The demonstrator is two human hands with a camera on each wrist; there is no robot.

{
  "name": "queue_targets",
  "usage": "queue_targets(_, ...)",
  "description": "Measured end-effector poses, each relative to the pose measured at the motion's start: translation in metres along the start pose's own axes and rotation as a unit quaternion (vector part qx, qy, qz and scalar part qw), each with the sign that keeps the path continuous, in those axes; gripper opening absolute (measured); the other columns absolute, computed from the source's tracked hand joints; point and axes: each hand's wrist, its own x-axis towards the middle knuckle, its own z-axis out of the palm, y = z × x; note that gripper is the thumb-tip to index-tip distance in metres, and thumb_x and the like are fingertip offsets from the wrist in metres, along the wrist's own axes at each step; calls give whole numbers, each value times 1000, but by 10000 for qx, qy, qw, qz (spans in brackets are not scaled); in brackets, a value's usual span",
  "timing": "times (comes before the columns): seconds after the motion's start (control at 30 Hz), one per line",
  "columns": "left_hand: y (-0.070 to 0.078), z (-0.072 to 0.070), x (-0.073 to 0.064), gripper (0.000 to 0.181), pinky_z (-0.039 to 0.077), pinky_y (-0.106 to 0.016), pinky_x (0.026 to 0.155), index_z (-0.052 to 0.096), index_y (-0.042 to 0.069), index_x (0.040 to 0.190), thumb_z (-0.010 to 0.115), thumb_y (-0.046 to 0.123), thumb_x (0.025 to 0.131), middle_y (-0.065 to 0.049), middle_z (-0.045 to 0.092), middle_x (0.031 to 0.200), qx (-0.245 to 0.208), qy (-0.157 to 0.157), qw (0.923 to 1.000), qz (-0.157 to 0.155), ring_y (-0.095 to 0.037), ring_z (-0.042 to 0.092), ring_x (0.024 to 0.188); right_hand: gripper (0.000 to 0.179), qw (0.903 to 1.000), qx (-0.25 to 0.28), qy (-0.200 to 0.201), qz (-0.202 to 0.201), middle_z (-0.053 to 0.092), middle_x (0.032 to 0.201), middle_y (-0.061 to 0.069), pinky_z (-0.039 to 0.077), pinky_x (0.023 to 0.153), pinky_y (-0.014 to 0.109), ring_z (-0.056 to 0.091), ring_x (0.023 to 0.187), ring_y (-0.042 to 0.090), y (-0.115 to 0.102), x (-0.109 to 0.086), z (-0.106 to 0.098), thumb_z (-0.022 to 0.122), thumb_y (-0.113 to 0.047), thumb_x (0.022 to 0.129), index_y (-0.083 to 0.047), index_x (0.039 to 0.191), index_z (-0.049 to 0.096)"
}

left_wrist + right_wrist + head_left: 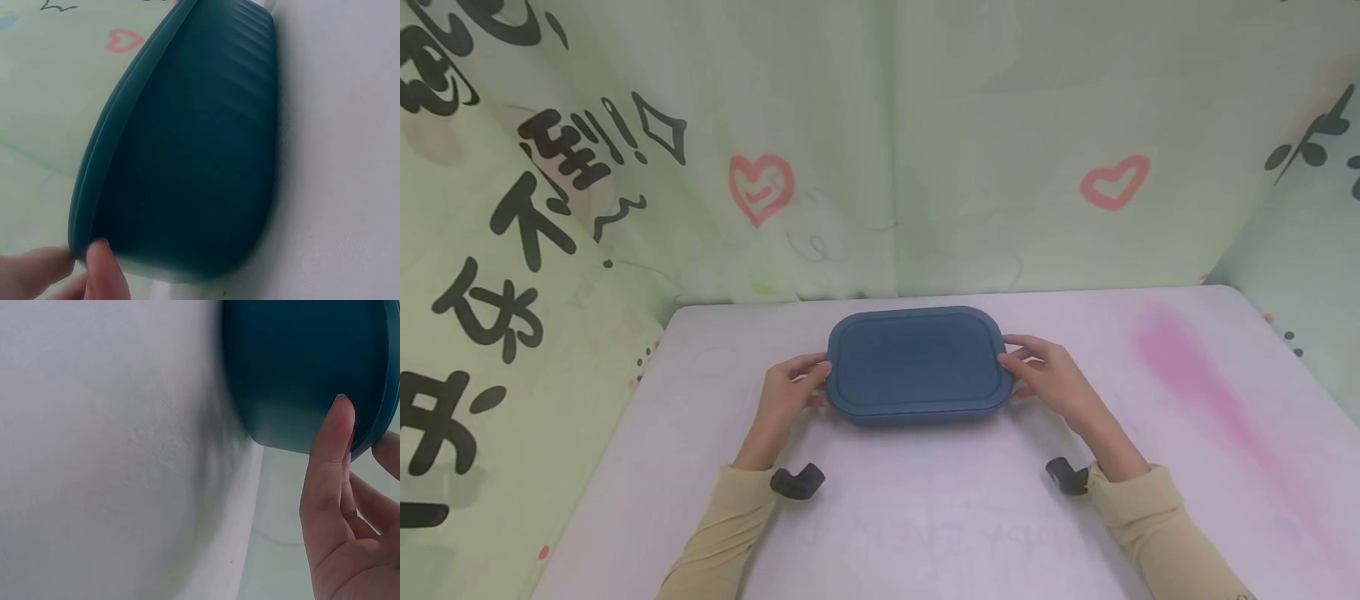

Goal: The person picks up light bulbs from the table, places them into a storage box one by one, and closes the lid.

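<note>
A dark blue rectangular food container [921, 362] with rounded corners and a flat lid sits level near the table's far edge. At its left end, my left hand [782, 398] pinches the rim between thumb and fingers. My right hand [1056, 382] holds the opposite end, its thumb on the lid's edge. The left wrist view shows the container's side [187, 156] and fingertips [107, 269] at the lip. In the right wrist view, a finger [331, 462] lies along the wall below the rim. The container's inside is hidden by the lid.
The white table [925, 508] has a pink smear [1187, 367] on its right side. Behind it hangs a pale green curtain [970, 150] with hearts, and dark lettering marks the left side. Black curved pieces [797, 482] stick out at both wrists.
</note>
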Motion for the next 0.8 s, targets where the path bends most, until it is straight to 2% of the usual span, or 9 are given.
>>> queue_targets(0.1,-1,-1,1,34,60,-30,67,66,2,126,68,15,94,-18,68,110,89,36,9999,91,-14,67,83,56,9998,-174,48,-72,61,118,29,60,71,36,69,80,19,-2,0,1,59,-23,101,4,146,41)
queue_targets(0.17,-1,-2,1,35,60,-34,72,65,2,127,67,16,95,-18,68,110,238,142,9994,230,-18,69,86,54,9981,-526,199,-230,62,117,27,60,73,39,70,85,24,-4,-1,2,59,-25,101,4,144,44)
queue_targets(0.23,0,-4,-1,36,60,-37,78,64,3,128,67,17,95,-18,69,111,457,269,9977,432,-22,69,93,53,9931,-976,448,-469,63,116,26,59,78,42,70,92,31,-7,-4,4,60,-27,100,4,141,47)
queue_targets(0.37,6,-9,-5,38,54,-42,94,63,5,130,66,21,96,-16,68,116,1072,482,9889,911,-27,65,108,51,9775,-1608,896,-1025,58,120,24,54,89,50,62,108,39,-13,-9,4,61,-26,100,4,139,49)
queue_targets(0.47,11,-11,-10,40,49,-45,101,61,8,133,67,23,96,-15,66,123,1558,481,9773,1353,-28,60,117,53,9679,-1902,955,-1336,51,128,26,47,98,55,53,118,41,-17,-15,3,61,-25,100,5,141,46)
queue_targets(0.6,18,-11,-20,46,43,-47,106,56,11,139,67,23,96,-14,61,130,2053,427,9594,1886,-28,54,124,61,9497,-2560,981,-1515,42,139,28,40,103,60,38,130,45,-22,-27,6,61,-31,99,3,146,39)
queue_targets(0.73,27,-9,-32,51,38,-48,111,52,13,143,67,27,96,-13,56,137,2504,420,9439,2112,-29,48,131,67,9295,-3059,1069,-1761,37,144,28,36,105,63,32,134,47,-23,-36,8,64,-30,97,4,148,35)
queue_targets(0.8,30,-8,-38,53,36,-50,112,52,13,144,67,28,96,-13,53,139,2782,423,9330,2244,-31,45,133,70,9211,-3196,1125,-1918,37,145,28,34,106,62,31,135,46,-23,-39,9,66,-29,96,4,148,35)
